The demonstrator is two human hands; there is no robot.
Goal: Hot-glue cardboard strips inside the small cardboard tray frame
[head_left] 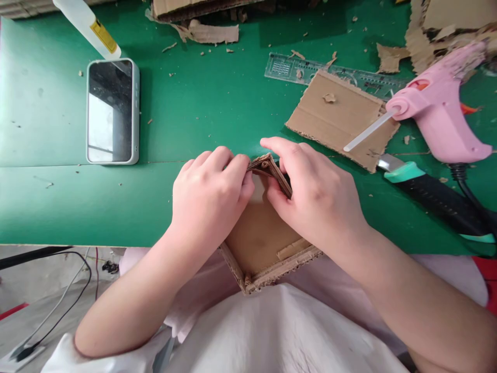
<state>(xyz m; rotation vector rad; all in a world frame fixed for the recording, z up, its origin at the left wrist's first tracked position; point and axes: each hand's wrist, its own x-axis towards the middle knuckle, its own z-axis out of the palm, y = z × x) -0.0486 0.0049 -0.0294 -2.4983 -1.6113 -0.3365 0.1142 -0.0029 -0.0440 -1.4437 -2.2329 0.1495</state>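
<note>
A shallow open cardboard box (258, 233) with low walls is held cornerwise at the table's front edge, its near corner over my lap. My left hand (213, 191) is closed on the upper left wall, fingers curled over it close to the far corner. On the other side of that corner, my right hand (314, 186) pinches the upper right wall, thumb inside the box and fingers outside, the index finger stretched out past the corner. Layered cardboard shows at the far corner. Parts of both side walls are hidden under my hands.
A pink glue gun (438, 109) with a glue stick lies at right, above a black-and-teal handled cutter (435, 194). A flat cardboard piece (337, 116) overlaps a clear ruler (291, 70). At left is a phone (112, 111) beside a white-and-yellow object (91, 28). Cardboard scraps (209, 32) litter the back.
</note>
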